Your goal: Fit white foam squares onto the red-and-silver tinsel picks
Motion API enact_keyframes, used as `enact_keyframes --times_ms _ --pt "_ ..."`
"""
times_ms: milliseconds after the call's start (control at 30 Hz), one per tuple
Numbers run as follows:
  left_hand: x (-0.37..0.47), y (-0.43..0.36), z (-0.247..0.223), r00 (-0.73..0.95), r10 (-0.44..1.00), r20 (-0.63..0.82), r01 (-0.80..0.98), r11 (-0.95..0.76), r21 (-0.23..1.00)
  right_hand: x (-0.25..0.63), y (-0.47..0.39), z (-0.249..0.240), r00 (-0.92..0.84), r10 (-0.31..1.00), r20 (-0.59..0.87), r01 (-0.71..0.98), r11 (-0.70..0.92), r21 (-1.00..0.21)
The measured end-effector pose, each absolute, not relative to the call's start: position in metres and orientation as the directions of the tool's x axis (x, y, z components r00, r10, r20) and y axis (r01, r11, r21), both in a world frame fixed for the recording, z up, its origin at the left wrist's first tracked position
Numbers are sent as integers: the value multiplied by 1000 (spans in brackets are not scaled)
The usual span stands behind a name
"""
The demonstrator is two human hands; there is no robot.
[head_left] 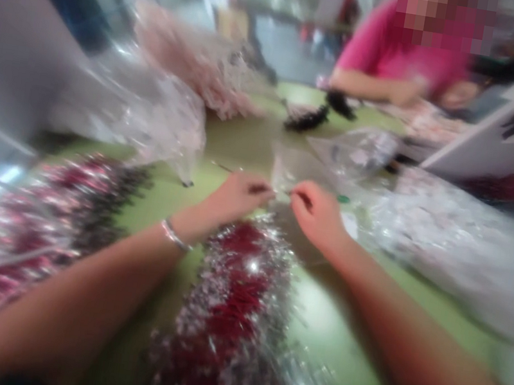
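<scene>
Blur softens the whole head view. My left hand (241, 196), with a bracelet (175, 235) on its wrist, is pinched closed near the middle. Facing it a short gap away, my right hand (315, 211) has thumb and finger pressed together. Whatever lies between the fingertips is too small and smeared to name. Directly below my hands a dark red and silver tinsel bunch (243, 281) runs towards me on the green table (324, 320). A clear plastic bag (298, 163) lies just beyond my fingertips.
More red and silver tinsel pieces (38, 216) lie at left. Behind are a large clear bag (162, 112), pink strands (195, 59) and dark bundles (307, 119). White bagged goods (451, 230) fill the right. Across the table sits a person in a pink top (372, 48), hands working.
</scene>
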State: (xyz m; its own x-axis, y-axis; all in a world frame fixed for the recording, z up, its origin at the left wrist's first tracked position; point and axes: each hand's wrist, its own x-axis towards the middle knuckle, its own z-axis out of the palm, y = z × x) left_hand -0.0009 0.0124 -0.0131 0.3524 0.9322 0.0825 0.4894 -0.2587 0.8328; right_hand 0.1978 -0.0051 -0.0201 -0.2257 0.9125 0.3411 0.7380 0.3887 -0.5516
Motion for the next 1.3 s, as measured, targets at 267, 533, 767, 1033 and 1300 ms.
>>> enact_keyframes --times_ms 267,533,767,1033,1300 --pt "-6 12 -21 418 886 201 513 -412 753 197 -11 -14 -342 890 301 691 455 -562" --pt "-8 11 -21 619 707 342 526 -696 488 198 -15 -1 -364 924 117 678 349 -647" --pt "-39 39 1 274 932 235 711 -362 603 198 -15 3 -505 850 148 623 478 -619" --pt "-43 51 -24 401 916 19 912 -401 90 226 -4 21 -216 931 293 758 349 -551" --pt "-39 52 -27 399 917 0 917 -399 22 263 -19 73 100 875 473 732 257 -631"
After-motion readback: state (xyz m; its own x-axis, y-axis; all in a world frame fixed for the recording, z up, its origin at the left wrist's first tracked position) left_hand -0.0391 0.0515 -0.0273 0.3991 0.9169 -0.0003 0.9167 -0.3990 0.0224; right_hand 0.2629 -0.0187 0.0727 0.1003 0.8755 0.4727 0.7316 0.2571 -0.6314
